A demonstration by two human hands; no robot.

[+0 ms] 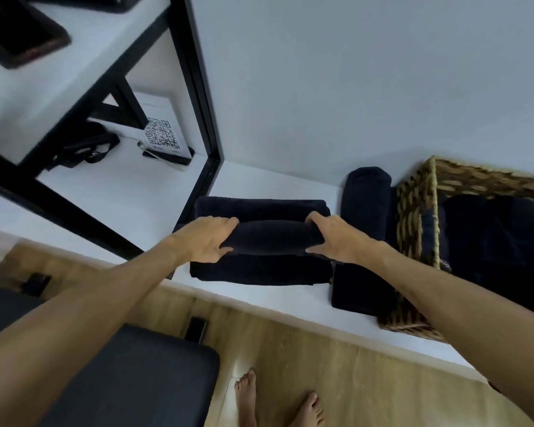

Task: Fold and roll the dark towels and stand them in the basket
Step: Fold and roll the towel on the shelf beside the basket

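A dark towel (272,237) lies on the white table (259,297), folded flat and partly rolled into a thick cylinder across its middle. My left hand (208,238) grips the roll's left end and my right hand (333,238) grips its right end, fingers curled over the top. One finished dark roll (367,200) lies to the right, against the wicker basket (416,211). A flat folded dark towel (361,291) lies in front of that roll. More dark towels (490,238) fill the basket.
A black metal shelf frame (198,87) stands at the left, with a QR-code card (162,134) and a black strap bag (84,146) under it. A dark padded seat (130,380) sits below my left arm. Bare feet show on the wooden floor (336,359).
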